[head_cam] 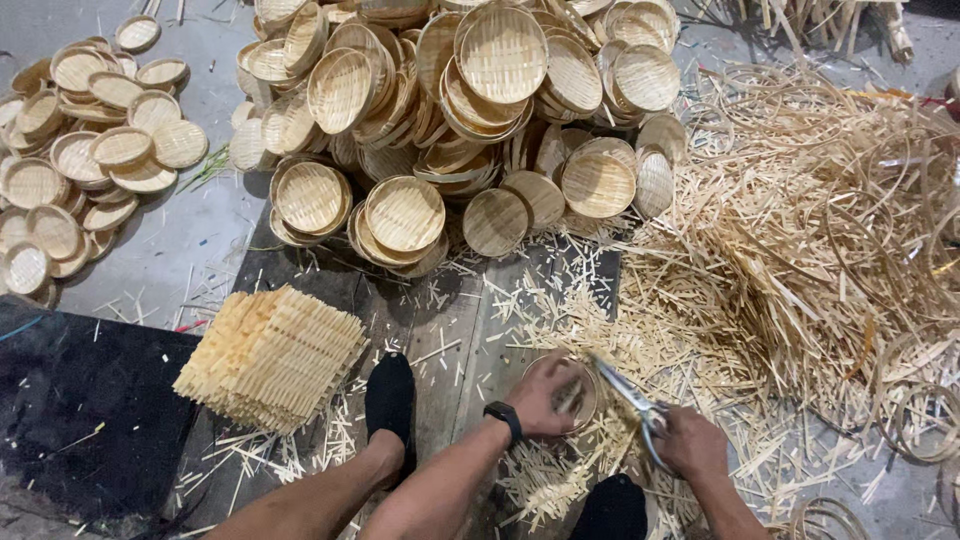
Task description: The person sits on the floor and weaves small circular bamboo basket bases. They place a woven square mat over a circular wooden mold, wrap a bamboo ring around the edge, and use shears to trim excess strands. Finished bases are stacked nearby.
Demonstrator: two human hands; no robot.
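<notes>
The left hand (545,395) is clamping its grip around a small round woven bamboo tray (562,392) at six o'clock, pinning it low near the floor so its rim is facing the blades. The right hand (690,445), closed on the handles of the scissors (630,400), is angling them toward the tray's edge. Cut slivers (560,320) are littering the boards around it. A stack of square woven mats (270,355) is lying at nine o'clock, a heap of round trays (470,110) at twelve.
</notes>
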